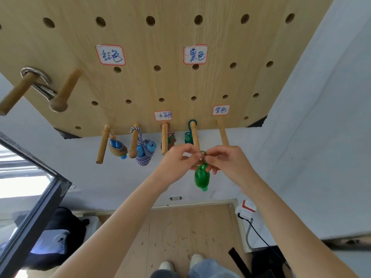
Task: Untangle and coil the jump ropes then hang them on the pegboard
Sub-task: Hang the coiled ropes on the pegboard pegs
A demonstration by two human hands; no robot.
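Green rope: coiled jump rope [201,177] with green handles, hanging between both hands just below the pegboard [160,81] bottom edge, in front of its lower pegs.
Left hand [176,163]: fingers curled, thumb and forefinger pinching the rope's small top loop from the left.
Right hand [226,163]: fingers curled, fingertips pinching the same loop from the right; both hands nearly touching.
Nearest peg [223,132]: bare wooden peg near the bottom-right corner, under a paper label [220,110].
Hung ropes: blue-and-white rope [143,151] and others on pegs along the bottom edge.
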